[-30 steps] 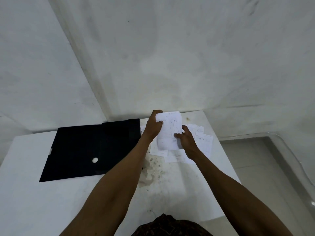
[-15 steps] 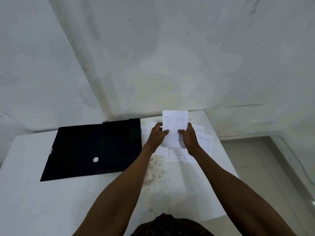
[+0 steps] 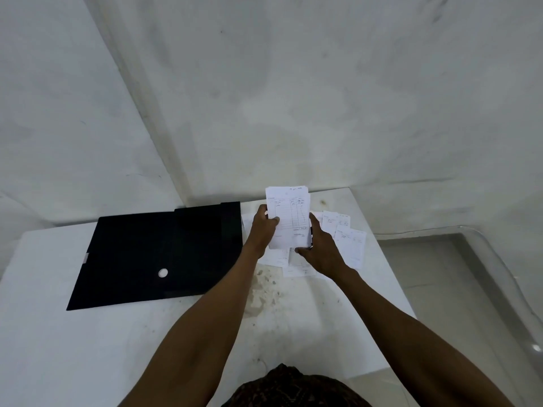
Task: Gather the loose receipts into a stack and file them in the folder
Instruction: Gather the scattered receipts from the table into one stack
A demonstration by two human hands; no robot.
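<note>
Both hands hold the stack (image 3: 289, 220) up off the bench (image 3: 88, 348). Left hand (image 3: 264, 227) and right hand (image 3: 320, 251) fingers pinch its sides. The papers are thin, white and floppy, so grip the edges. More receipts (image 3: 349, 245) lie under the fingers; the folder (image 3: 158, 254) sits left.

Both hands hold a small stack of receipts (image 3: 289, 218) upright above the white worktop (image 3: 88, 348), the left hand (image 3: 264, 227) at its left edge and the right hand (image 3: 320, 248) at its lower right. More loose receipts (image 3: 351, 245) lie scattered beneath, just right of the black folder (image 3: 155, 254) lying flat.
</note>
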